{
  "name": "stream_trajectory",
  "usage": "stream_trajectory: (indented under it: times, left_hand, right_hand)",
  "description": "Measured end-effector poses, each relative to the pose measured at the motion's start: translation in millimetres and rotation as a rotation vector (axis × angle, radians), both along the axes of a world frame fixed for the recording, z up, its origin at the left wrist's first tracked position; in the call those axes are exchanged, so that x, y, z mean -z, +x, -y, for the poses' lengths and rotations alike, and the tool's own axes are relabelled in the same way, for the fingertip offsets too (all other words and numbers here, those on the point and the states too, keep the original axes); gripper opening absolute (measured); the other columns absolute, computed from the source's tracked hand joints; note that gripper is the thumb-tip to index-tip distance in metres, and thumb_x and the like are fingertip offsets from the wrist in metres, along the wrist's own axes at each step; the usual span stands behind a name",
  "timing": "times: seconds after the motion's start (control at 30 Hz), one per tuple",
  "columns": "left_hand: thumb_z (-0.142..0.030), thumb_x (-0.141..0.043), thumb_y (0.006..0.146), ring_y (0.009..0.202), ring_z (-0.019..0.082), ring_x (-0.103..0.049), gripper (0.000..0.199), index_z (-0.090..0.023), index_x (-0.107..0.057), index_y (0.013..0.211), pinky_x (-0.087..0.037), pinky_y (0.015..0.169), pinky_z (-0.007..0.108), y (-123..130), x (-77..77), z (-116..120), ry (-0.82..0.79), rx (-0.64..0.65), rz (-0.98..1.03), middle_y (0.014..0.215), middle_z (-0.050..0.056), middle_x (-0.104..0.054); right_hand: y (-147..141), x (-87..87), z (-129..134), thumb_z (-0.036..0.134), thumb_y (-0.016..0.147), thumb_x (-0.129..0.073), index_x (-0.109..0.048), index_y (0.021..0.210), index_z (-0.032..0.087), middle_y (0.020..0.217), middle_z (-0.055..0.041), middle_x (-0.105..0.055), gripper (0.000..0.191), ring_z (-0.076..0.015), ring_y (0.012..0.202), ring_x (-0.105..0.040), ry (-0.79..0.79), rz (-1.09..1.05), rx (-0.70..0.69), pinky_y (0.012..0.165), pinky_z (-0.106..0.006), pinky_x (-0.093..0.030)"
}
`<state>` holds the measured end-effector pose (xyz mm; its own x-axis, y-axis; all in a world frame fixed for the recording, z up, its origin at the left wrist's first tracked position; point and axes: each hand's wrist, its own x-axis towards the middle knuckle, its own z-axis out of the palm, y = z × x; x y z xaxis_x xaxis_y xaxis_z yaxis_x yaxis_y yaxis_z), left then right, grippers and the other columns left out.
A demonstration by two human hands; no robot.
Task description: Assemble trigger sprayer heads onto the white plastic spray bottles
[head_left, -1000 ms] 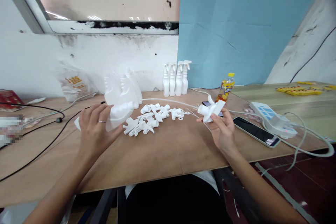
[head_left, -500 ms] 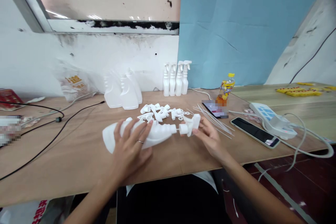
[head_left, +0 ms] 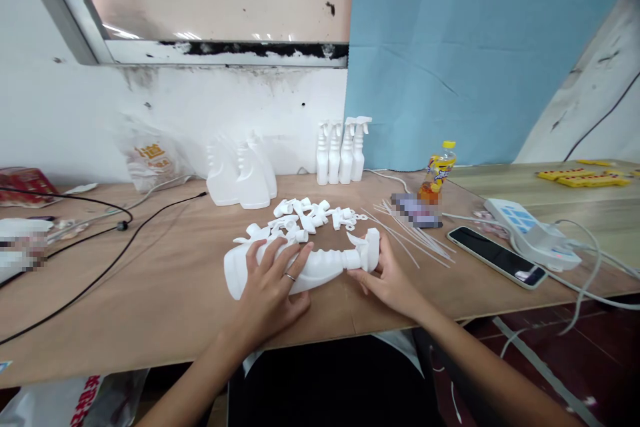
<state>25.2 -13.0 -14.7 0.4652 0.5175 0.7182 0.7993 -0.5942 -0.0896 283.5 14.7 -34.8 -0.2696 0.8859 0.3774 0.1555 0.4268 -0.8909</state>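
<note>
A white plastic spray bottle (head_left: 320,268) lies on its side, its neck pointing right. Wrapped over its body is my left hand (head_left: 273,280), with a ring on one finger. My right hand (head_left: 387,277) grips the white trigger sprayer head (head_left: 369,251), whose collar sits against the bottle's neck. Whether the collar is threaded on, I cannot tell. Just behind the bottle lies a pile of loose white sprayer heads (head_left: 305,215). Thin white dip tubes (head_left: 410,233) are scattered to the right of the pile.
Several bottles with sprayers (head_left: 345,157) stand by the wall, left of them white bottles without heads (head_left: 245,177). On the right are a drink bottle (head_left: 439,173), a phone (head_left: 495,256) and a power strip (head_left: 533,233). Black cables (head_left: 125,250) cross the table's left side.
My right hand has brought the sprayer head left against the bottle's neck, closing the gap where the tube showed. The view has shifted slightly.
</note>
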Motion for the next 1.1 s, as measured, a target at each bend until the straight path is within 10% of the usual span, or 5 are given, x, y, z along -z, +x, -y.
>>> stream_trajectory:
  times: [0.33, 0.7, 1.1]
  left_hand:
    - [-0.023, -0.067, 0.075, 0.125, 0.034, -0.05, 0.071, -0.022, -0.048, 0.143, -0.024, 0.113, 0.058, 2.1, 2.2, -2.9, -0.012, -0.027, -0.02, 0.126, 0.01, -0.064]
    - [-0.025, -0.068, 0.076, 0.124, 0.033, -0.052, 0.068, -0.024, -0.049, 0.141, -0.025, 0.112, 0.058, 0.8, -0.3, 0.0, 0.0, -0.005, 0.039, 0.125, 0.009, -0.064]
    - [-0.023, -0.067, 0.078, 0.124, 0.034, -0.051, 0.068, -0.023, -0.048, 0.143, -0.025, 0.112, 0.059, 1.8, 2.3, 0.1, 0.005, 0.02, 0.007, 0.124, 0.01, -0.065]
  right_hand:
    - [-2.0, -10.2, 4.2, 0.028, 0.093, -0.06, -0.045, 0.111, 0.026, 0.115, -0.0067, -0.056, 0.024, -0.0205, 0.107, -0.057, 0.234, 0.006, -0.059, 0.095, -0.035, -0.047]
    - [2.8, -17.3, 3.4, 0.034, 0.085, -0.071, -0.047, 0.108, 0.028, 0.111, -0.0021, -0.057, 0.034, -0.0172, 0.089, -0.06, -0.061, -0.243, -0.149, 0.084, -0.031, -0.048]
    - [-1.2, -12.0, 4.3, 0.047, 0.092, -0.059, -0.037, 0.111, 0.024, 0.092, -0.0025, -0.067, 0.037, -0.0194, 0.081, -0.065, -0.056, 0.016, -0.006, 0.08, -0.034, -0.052]
